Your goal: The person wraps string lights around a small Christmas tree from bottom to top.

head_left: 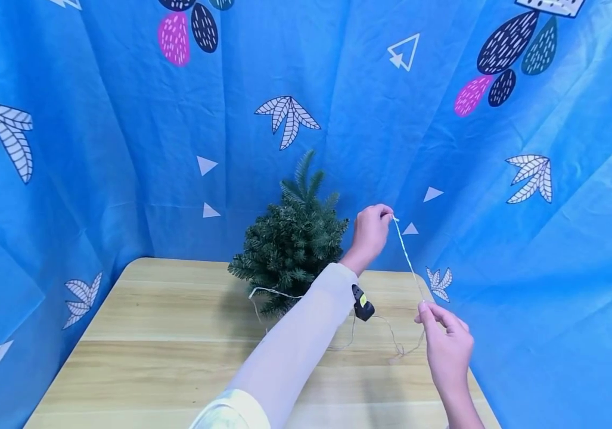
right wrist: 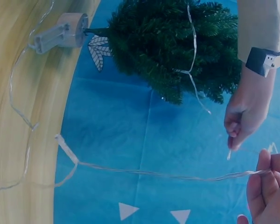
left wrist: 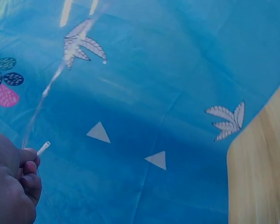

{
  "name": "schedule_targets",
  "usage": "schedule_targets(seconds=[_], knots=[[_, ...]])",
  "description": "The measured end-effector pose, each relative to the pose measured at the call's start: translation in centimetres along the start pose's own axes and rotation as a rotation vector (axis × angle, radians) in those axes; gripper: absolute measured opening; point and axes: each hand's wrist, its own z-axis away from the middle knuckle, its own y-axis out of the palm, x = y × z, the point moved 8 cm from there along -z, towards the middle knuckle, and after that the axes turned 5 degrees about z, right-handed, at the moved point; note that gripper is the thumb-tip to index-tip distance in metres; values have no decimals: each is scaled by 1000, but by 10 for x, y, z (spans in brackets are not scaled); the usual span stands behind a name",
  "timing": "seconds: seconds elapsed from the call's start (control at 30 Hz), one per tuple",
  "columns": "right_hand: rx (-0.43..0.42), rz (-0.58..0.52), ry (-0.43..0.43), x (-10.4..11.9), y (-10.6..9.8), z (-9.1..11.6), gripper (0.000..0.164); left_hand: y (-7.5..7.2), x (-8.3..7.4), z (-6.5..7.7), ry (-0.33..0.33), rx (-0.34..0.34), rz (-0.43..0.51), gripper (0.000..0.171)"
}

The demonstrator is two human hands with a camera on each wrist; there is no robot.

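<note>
A thin clear string-light wire (head_left: pixel 405 252) runs taut between my two hands. My left hand (head_left: pixel 371 231), reaching across in front of the small artificial Christmas tree (head_left: pixel 295 238), pinches the wire beside a small white bulb (left wrist: pixel 45 148). Lower and to the right, my right hand (head_left: pixel 449 345) pinches the same wire between thumb and fingers. In the right wrist view a further length with another bulb (right wrist: pixel 67 148) trails away from my right hand. Part of the light string (right wrist: pixel 193 42) lies across the tree's branches. My left forearm hides some of the tree in the head view.
The tree stands on a round wooden base (right wrist: pixel 73 29), with a small clear box (right wrist: pixel 50 39) beside it. Loose loops of wire (head_left: pixel 399 351) lie on the wooden table (head_left: pixel 139 369). A blue patterned cloth (head_left: pixel 177 119) hangs around the back and sides.
</note>
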Motion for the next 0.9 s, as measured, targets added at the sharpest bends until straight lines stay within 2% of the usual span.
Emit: schedule_targets(seconds=[0.17,0.4,0.63,0.9], knots=[[-7,-5,-18,3,3,-9,26,4,-1,5,7,68,-60,21],[6,-45,-37,10,13,-42,25,8,-8,20,46,173,-84,23],[12,-71,-53,19,24,-67,27,2,-16,26,86,264,-143,21],[49,-81,-68,34,38,-86,32,2,-33,30,141,507,-156,27]])
